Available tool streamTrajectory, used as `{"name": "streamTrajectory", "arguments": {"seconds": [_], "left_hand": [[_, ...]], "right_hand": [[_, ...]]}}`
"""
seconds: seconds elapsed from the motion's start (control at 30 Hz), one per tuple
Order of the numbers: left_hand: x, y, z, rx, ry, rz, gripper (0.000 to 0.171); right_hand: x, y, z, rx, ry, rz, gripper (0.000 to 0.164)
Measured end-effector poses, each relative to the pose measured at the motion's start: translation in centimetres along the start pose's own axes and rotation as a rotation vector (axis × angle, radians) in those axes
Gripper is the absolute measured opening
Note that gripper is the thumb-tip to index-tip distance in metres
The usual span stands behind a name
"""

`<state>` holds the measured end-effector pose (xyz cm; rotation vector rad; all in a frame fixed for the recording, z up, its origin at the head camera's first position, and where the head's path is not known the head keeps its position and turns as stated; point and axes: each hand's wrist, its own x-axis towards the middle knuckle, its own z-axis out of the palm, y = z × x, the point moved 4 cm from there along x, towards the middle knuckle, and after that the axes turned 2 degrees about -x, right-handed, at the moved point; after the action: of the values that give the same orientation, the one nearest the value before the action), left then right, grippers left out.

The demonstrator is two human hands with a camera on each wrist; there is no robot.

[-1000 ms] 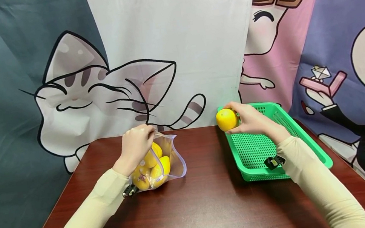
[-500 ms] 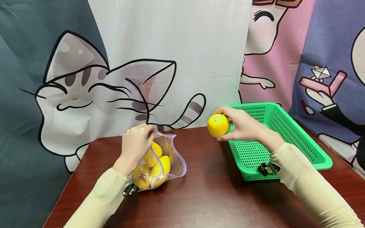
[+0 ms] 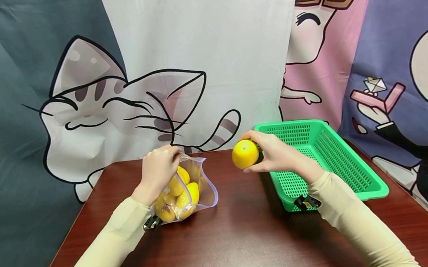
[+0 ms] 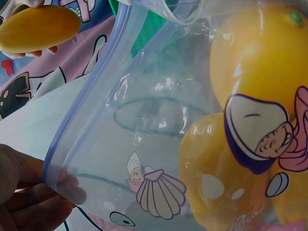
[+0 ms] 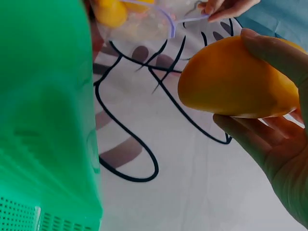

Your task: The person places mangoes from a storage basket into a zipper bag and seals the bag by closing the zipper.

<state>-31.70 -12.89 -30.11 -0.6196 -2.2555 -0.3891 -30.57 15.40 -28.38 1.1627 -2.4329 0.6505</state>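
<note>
My left hand [image 3: 158, 172] pinches the upper edge of a clear zip bag [image 3: 206, 183] with a lilac rim. The bag's mouth gapes to the right, and several yellow mangoes [image 3: 184, 196] lie inside. In the left wrist view, fingertips [image 4: 72, 190] hold the rim, and printed shells show on the plastic. My right hand [image 3: 278, 154] grips another yellow mango [image 3: 245, 153] between thumb and fingers, raised above the table between bag and basket. From the right wrist, that mango [image 5: 236, 79] looks long and smooth, with its far end partly covered by the hand.
A green perforated basket [image 3: 344, 153] stands on the right of the dark red-brown table [image 3: 228, 247], under my right forearm. No fruit shows in its visible part. A cartoon-printed cloth [image 3: 206, 41] hangs behind the table's back edge.
My right hand has carried the mango left and slightly down, from the basket's left rim towards the bag. The left hand and bag have stayed where they were.
</note>
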Motion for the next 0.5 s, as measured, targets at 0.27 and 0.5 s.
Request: {"name": "streamTrajectory", "arguments": {"seconds": [0.27,0.5], "left_hand": [[0.0,0.1,-0.2,-0.005,-0.002,0.003,0.01],[0.0,0.0,-0.1,-0.007,-0.005,0.004,0.01]], "right_hand": [[0.7,-1.4,1.3,0.014,0.017,-0.059,0.066],[0.8,-2.7,2.2,0.026,0.04,-0.101,0.064]]}}
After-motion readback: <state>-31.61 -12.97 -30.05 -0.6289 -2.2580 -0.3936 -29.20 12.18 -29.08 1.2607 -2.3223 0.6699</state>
